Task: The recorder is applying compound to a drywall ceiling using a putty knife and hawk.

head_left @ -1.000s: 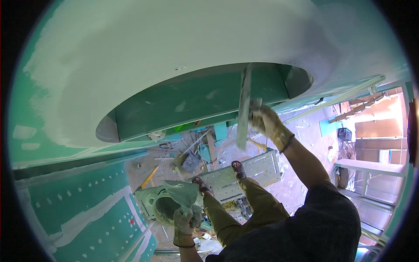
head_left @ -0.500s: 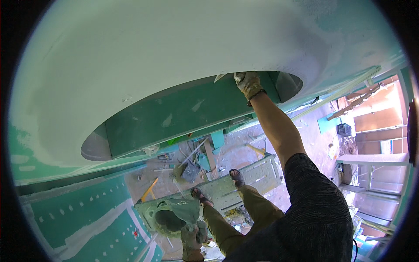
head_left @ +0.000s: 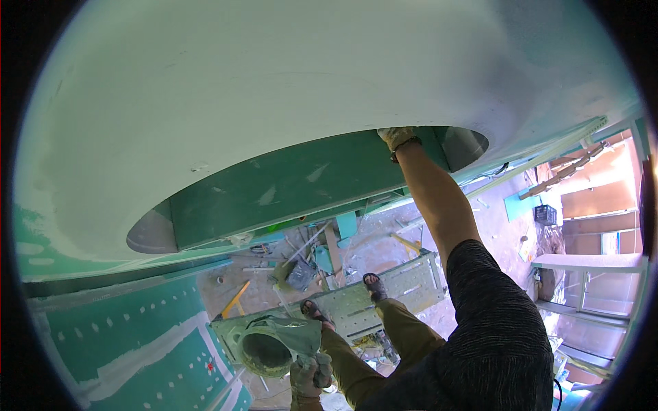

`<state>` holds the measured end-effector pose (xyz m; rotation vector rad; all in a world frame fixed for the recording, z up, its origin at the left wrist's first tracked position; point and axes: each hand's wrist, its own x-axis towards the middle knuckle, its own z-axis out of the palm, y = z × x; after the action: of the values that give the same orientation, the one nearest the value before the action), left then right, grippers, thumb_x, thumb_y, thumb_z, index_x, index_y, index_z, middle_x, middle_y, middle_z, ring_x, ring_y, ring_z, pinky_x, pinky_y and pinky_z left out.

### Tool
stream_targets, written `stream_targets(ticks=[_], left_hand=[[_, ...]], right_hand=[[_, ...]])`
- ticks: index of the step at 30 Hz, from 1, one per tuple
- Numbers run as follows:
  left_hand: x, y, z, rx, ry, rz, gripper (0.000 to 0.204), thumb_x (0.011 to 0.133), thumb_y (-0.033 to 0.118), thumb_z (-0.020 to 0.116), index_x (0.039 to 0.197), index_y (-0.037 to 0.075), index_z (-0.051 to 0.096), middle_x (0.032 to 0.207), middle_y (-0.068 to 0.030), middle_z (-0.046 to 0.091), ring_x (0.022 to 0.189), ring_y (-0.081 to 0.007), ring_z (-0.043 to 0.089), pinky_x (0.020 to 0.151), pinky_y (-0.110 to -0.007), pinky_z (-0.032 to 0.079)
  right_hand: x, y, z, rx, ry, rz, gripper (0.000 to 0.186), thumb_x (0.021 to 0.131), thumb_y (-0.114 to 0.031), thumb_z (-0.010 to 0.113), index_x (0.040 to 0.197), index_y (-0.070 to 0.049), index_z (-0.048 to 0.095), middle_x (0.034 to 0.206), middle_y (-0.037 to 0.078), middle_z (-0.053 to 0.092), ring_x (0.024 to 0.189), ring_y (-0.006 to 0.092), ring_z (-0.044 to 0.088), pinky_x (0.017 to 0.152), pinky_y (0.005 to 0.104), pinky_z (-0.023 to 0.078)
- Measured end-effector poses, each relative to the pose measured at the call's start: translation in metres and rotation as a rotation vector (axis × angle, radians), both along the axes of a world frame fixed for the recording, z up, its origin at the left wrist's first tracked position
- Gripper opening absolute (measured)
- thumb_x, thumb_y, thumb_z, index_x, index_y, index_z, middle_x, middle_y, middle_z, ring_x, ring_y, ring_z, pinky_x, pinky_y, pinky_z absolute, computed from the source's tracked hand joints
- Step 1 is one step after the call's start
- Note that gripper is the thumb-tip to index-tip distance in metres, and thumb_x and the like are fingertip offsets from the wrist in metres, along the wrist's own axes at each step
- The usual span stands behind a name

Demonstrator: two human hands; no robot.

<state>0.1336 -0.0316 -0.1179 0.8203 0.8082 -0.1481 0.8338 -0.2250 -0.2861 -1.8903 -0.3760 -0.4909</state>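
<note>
My gloved right hand (head_left: 396, 138) reaches up into an oval opening in the white-and-green plasterboard ceiling (head_left: 288, 75); its fingers look bent, largely hidden behind the rim, and what they hold is out of sight. The recess has green board sides (head_left: 288, 178). Low in the view my gloved left hand (head_left: 310, 377) grips a wide putty knife (head_left: 301, 335) smeared with pale filler, its blade in front of a round bucket (head_left: 264, 359).
My sandalled feet stand on a perforated platform (head_left: 411, 288). Below lie boards, offcuts, yellow frames (head_left: 233, 301) and a dark crate (head_left: 545, 214). A taped green wall (head_left: 110, 342) is at left, a bright opening with framing (head_left: 596, 192) at right.
My right hand has risen with a long pale blade into the ceiling opening, where the blade is now hidden. My left hand with the putty knife has shifted slightly down and to the right.
</note>
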Motion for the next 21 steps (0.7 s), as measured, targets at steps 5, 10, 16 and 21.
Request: stream_targets(ticks=[5,10,16,21], left_hand=[[-0.002,0.004,-0.002,0.004,0.009,-0.012,0.049,0.088,0.046,0.077,0.091,-0.002,0.065,0.058,-0.0079,0.058,0.037,-0.0159,0.047,0.035,-0.031,0.036],[-0.011,0.008,-0.004,-0.020,-0.020,0.009,0.043,0.093,0.040,0.074,0.096,-0.002,0.066,0.058,-0.0081,0.058,0.036,-0.0157,0.046,0.035,-0.031,0.036],[-0.035,0.023,-0.010,0.294,-0.093,-0.111,0.041,0.096,0.037,0.070,0.103,-0.004,0.065,0.058,-0.0098,0.059,0.039,-0.0173,0.048,0.036,-0.033,0.037],[-0.051,0.034,-0.010,-0.074,-0.014,0.087,0.048,0.089,0.042,0.076,0.097,-0.004,0.067,0.064,-0.0089,0.063,0.043,-0.0140,0.052,0.038,-0.027,0.036]], right_hand=[[0.013,-0.001,-0.006,0.054,0.101,0.027,0.041,0.099,-0.018,0.060,0.137,-0.004,0.057,0.138,0.019,0.060,0.125,0.0354,0.059,0.103,0.0463,0.051],[0.016,0.023,-0.005,0.107,0.195,0.048,0.040,0.099,-0.018,0.060,0.137,-0.004,0.057,0.138,0.019,0.060,0.126,0.0357,0.059,0.103,0.0464,0.050],[-0.013,0.107,-0.021,0.184,0.325,0.068,0.040,0.099,-0.018,0.060,0.137,-0.004,0.057,0.138,0.020,0.060,0.126,0.0362,0.059,0.103,0.0464,0.050],[-0.036,0.185,-0.022,0.236,0.420,0.086,0.040,0.100,-0.019,0.061,0.137,-0.004,0.057,0.138,0.020,0.060,0.126,0.0365,0.058,0.104,0.0465,0.050]])
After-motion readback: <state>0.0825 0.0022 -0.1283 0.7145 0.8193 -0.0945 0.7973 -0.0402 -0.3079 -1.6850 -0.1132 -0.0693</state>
